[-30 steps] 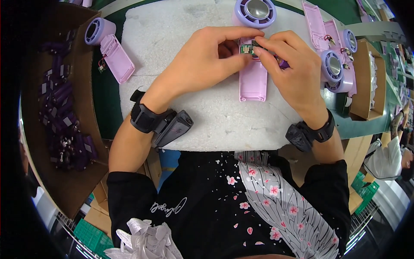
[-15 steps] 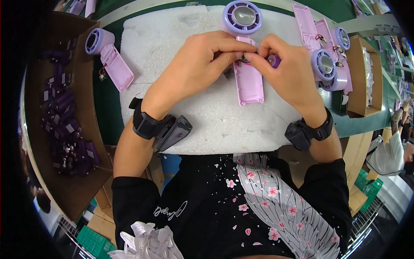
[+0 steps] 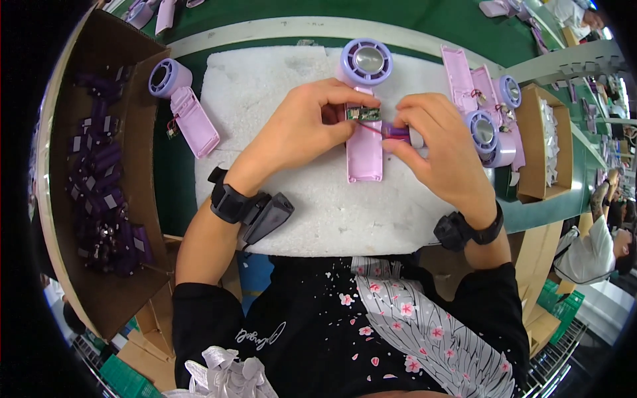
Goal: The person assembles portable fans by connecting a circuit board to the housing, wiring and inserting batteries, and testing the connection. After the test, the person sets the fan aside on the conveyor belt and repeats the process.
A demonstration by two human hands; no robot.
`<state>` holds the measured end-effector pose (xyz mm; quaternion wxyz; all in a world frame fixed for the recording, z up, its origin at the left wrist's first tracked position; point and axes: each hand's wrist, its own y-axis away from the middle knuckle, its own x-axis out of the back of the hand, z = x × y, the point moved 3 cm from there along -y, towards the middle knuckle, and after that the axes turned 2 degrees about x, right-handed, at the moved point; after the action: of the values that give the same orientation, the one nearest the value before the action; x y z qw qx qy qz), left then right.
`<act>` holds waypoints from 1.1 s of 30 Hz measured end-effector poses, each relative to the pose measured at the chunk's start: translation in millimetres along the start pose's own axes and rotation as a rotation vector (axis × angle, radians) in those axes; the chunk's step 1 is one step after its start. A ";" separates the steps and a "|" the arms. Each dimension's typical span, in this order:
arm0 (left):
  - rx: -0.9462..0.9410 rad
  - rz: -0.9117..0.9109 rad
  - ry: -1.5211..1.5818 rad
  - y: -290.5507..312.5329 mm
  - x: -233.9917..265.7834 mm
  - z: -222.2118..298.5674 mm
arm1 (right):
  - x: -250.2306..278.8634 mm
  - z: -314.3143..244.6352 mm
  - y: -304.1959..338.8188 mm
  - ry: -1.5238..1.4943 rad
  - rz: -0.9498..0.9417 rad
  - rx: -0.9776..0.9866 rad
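Upper centre of the frame: an open pink casing (image 3: pixel 364 162) lies hollow side up, its lilac fan head (image 3: pixel 367 61) at the far end, on a white foam pad (image 3: pixel 312 222).
Green circuit board (image 3: pixel 363 114): over the casing's upper part, just below the fan head; whether it is seated or held above cannot be told.
Left hand (image 3: pixel 308 126): left of the casing, index finger along the board's far edge and thumb by its near left corner, the two clamped on the board; the remaining fingers are largely hidden.
Right hand (image 3: pixel 441 142): right of the casing, thumb and fingers closed around a purple cell (image 3: pixel 397 131), whose one end points left toward the casing.
Red wire (image 3: pixel 369 128): crosses the casing's hollow between board and cell.
Wrists: each wears a black strap with a dark device.
Upper left: another open fan (image 3: pixel 194 123), a small board on wires beside it.
Left edge: a cardboard box (image 3: pixel 147 86) with heaped purple cells (image 3: pixel 99 166).
Upper right: several open fans (image 3: pixel 481 129) lie close together, beside a smaller carton (image 3: pixel 545 188) of white pieces (image 3: pixel 551 146).
Right edge: a co-worker in a white top (image 3: pixel 590 249).
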<state>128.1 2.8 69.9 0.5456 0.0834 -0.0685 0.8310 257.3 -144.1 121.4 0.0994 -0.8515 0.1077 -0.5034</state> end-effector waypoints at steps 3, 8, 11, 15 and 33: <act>-0.001 -0.001 -0.004 -2.8 -1.7 9.9 | 23.2 -6.2 3.2 0.158 0.044 0.039; 0.035 0.005 -0.036 -3.0 -1.4 19.5 | 26.1 -0.6 8.0 0.091 -0.015 -0.013; 0.064 0.009 -0.035 -1.1 0.1 20.5 | 25.5 -0.6 7.1 0.089 -0.030 0.008; 0.095 0.016 0.011 -1.1 0.5 18.2 | 22.3 -2.1 7.3 0.132 -0.077 0.026; 0.087 0.063 -0.018 13.5 1.1 18.0 | 9.1 -22.4 8.7 0.207 -0.080 0.014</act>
<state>116.4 -5.2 87.5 0.5142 0.1125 -0.0397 0.8493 241.2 -156.4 137.2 0.0733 -0.7978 0.0799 -0.5931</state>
